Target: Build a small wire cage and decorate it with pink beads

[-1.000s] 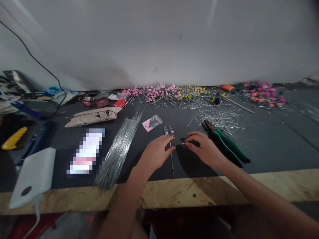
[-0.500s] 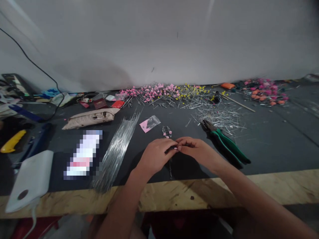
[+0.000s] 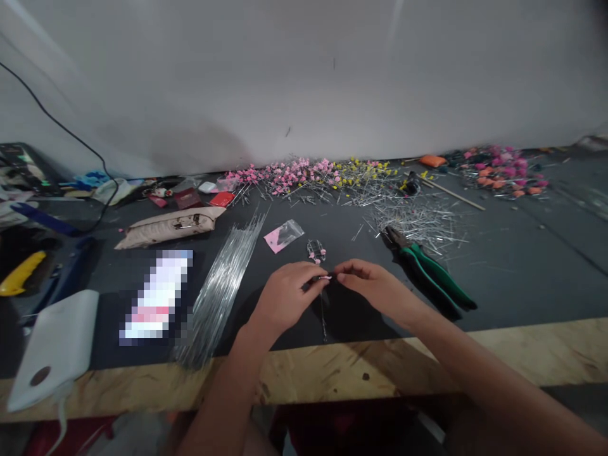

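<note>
Near the table's front, my left hand (image 3: pixel 288 292) pinches a small pink piece (image 3: pixel 325 277) between thumb and fingertips. Just to its right, my right hand (image 3: pixel 367 278) has its thumb and fingers pressed together; what they hold, if anything, is too small to tell. A small gap separates the fingertips of the two hands. Beyond them lies a wire loop with pink bits (image 3: pixel 316 251), and a thin wire (image 3: pixel 323 320) runs below toward the table edge. A clear bag with a pink card (image 3: pixel 284 236) rests behind my left hand.
Green-handled pliers (image 3: pixel 434 272) lie to the right, beside scattered wires (image 3: pixel 418 221). A wire bundle (image 3: pixel 221 285), a phone (image 3: pixel 159 297) and a white power bank (image 3: pixel 57 348) are at left. Pink-tipped wires (image 3: pixel 294 174) line the back, with an orange-and-magenta pile (image 3: pixel 508 171) at back right.
My fingertips, together before, have come apart slightly. My left hand has shifted a little left, and the pink piece now shows at its fingertips.
</note>
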### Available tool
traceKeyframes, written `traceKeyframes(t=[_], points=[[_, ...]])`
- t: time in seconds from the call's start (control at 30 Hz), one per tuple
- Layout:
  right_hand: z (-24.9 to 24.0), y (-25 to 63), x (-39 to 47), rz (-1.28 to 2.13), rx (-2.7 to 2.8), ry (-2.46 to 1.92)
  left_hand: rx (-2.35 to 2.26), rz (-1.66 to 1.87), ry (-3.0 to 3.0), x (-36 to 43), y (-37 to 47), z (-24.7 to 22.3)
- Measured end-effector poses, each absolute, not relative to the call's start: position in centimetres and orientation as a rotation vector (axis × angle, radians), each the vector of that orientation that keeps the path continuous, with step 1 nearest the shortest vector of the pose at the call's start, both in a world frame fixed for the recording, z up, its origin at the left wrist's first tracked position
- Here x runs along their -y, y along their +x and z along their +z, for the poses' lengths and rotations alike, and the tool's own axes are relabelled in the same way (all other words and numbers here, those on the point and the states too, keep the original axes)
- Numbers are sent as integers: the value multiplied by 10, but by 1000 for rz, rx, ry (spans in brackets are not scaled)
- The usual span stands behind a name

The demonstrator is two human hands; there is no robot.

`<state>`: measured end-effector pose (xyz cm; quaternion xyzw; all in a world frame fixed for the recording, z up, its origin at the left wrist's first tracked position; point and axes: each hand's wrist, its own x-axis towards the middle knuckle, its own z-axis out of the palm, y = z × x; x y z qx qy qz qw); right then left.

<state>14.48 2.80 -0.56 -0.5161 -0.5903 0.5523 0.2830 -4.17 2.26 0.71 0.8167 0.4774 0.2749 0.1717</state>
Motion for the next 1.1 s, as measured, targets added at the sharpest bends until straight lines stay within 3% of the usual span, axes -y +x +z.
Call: traceKeyframes(t=[0.33, 0.6, 1.1], points=[[-24, 126, -20, 724, 2230, -1291, -1625, 710, 2195, -23, -73, 2], [-29, 118, -15, 594, 2268, -1351, -1680, 507, 2262, -29, -87, -15], [-31, 121, -22, 649, 2183, -1278, -1695, 482, 2312, -22, -101, -11]])
